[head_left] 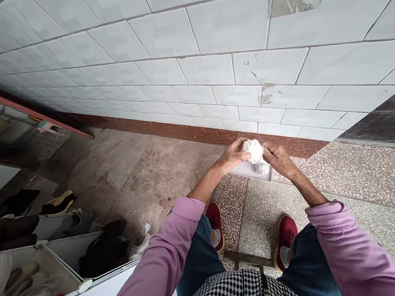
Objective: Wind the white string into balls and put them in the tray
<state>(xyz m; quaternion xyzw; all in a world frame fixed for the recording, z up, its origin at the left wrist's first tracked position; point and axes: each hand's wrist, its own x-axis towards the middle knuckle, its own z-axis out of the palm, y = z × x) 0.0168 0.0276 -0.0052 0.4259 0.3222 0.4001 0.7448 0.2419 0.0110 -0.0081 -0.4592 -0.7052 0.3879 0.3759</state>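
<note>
A white, ruffled, ball-shaped piece [252,151], perhaps crochet or yarn work, is held up between my two hands. My left hand [235,153] wraps its left side, with the thumb lying across the lower front. At its right edge, the bent fingers of my right hand [276,158] pinch something too small to make out, possibly the rim of the piece or a strand. Just below sits a ball of white and grey yarn [261,169] on a shallow pale tray [246,171] on the floor.
Ahead rises a white tiled wall [206,75] with a reddish-brown skirting [171,132]. Shoe shelves [68,252] holding several shoes stand at the lower left. My feet in red shoes [287,230] rest on the speckled floor [258,216]. A dark panel [387,119] is at the right.
</note>
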